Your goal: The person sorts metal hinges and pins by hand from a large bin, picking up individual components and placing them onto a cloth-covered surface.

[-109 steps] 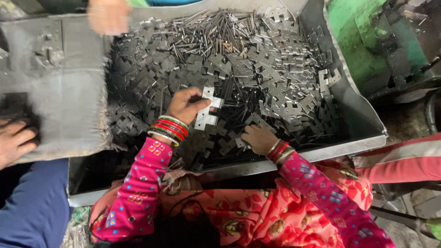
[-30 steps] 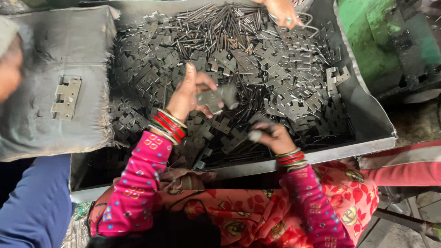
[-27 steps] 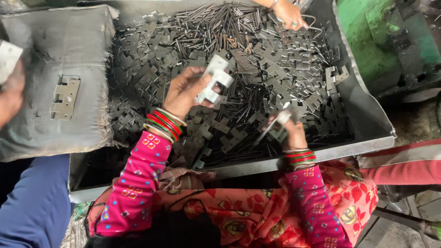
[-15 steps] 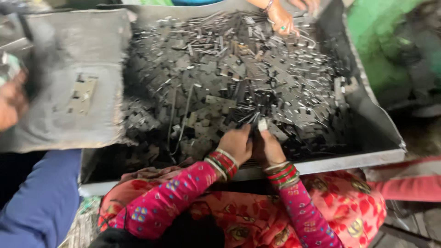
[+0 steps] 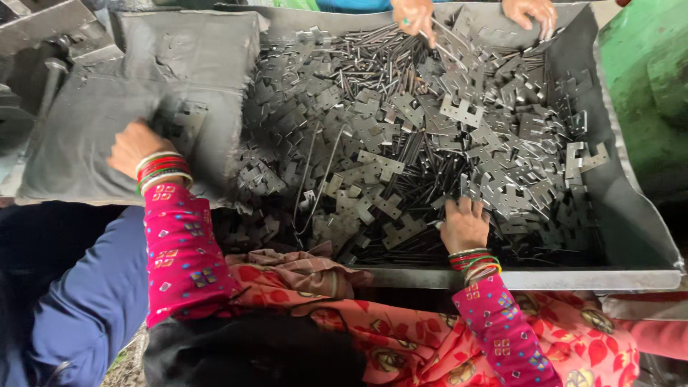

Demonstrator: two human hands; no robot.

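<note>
My left hand (image 5: 135, 147) reaches out to the left onto a grey cloth pad (image 5: 93, 122). Its fingertips grip a dark metal hinge plate (image 5: 183, 120) that lies on the pad. My right hand (image 5: 464, 223) rests palm down on the near side of a big heap of grey hinge plates (image 5: 401, 143) and thin metal pins (image 5: 373, 61). Its fingers are spread among the plates, and I cannot see anything gripped in them. Both wrists wear red and green bangles over pink patterned sleeves.
The heap fills a large grey metal tray (image 5: 523, 278) with raised walls. Another person's two hands (image 5: 414, 14) work at the tray's far edge. A blue sleeve (image 5: 93, 301) lies at my left. A green machine (image 5: 648, 64) stands to the right.
My left hand has swung from the middle of the heap out left onto the grey pad. My right hand has dropped onto the plates near the front edge. The view has shifted left.
</note>
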